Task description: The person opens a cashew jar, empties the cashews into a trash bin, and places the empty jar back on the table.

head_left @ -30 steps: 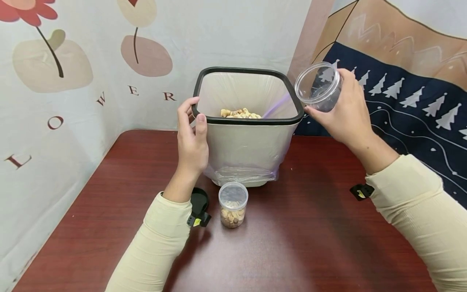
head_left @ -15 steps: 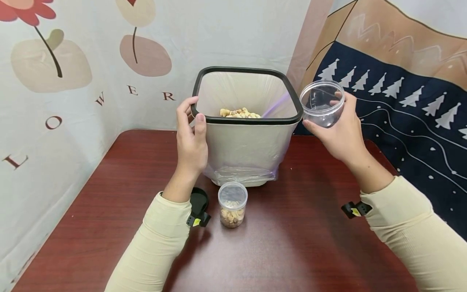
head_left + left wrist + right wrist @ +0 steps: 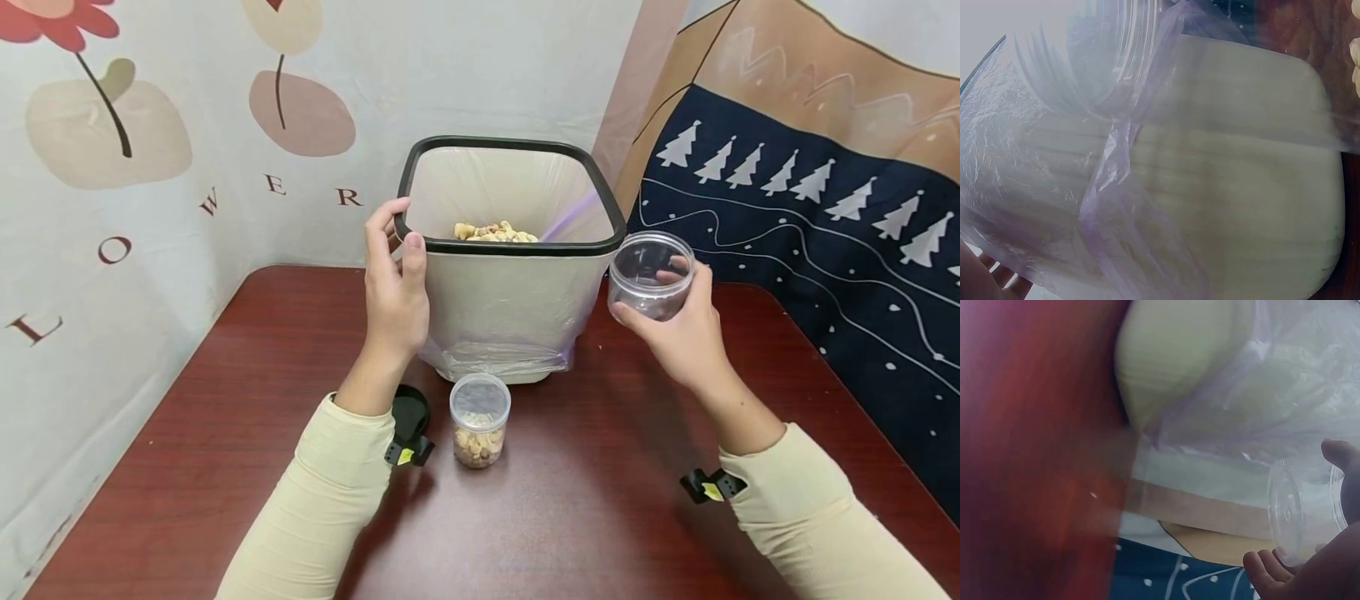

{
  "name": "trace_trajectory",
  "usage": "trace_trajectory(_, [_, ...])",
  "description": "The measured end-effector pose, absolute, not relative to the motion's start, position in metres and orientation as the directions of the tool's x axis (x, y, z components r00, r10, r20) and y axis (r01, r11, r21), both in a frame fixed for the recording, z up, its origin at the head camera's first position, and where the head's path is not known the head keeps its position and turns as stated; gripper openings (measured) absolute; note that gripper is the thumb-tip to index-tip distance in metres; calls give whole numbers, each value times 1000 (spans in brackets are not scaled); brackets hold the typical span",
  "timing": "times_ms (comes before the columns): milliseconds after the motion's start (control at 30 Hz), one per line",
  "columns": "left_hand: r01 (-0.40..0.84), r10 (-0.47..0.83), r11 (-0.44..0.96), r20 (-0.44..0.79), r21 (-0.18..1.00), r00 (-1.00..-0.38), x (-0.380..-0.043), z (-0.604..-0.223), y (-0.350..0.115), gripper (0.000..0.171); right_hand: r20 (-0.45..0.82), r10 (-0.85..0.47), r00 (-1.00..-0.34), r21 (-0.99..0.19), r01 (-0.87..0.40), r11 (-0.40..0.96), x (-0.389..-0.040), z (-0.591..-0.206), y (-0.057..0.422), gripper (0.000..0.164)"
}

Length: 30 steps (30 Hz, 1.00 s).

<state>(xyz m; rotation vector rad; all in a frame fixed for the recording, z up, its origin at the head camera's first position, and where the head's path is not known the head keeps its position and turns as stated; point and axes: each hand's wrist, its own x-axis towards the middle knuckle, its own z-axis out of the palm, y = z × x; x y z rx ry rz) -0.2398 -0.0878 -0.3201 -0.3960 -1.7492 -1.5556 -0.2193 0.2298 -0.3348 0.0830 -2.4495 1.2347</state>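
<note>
Steadiness counts: the left hand grips the bin by its rim near upper centre, while the right hand, thumb and fingers round the clear jar right of centre, should hold it upright without knocking the bin.

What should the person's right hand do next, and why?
Perhaps lower the clear jar onto the table beside the bin: the jar looks empty, its mouth faces up, and the right hand holds it off the tabletop.
</note>
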Motion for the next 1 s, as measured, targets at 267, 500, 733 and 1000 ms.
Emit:
trace_trajectory(267, [665, -242, 221, 700, 714, -672, -241, -321, -87, 87, 301, 139, -943, -802, -172, 572, -212, -367, 228, 88])
trace_trajectory(500, [653, -242, 238, 695, 719, -677, -242, -322, -88, 87, 215, 93, -972, -853, -140, 503, -208, -381, 229, 87])
trace_trajectory(733, [657, -235, 237, 698, 716, -676, -243, -320, -87, 85, 187, 67, -980, -855, -129, 503, -207, -395, 231, 91])
trace_trajectory(1000, [653, -247, 259, 703, 711, -667, -243, -320, -87, 81, 85, 14, -996, -852, -66, 519, -211, -405, 234, 92])
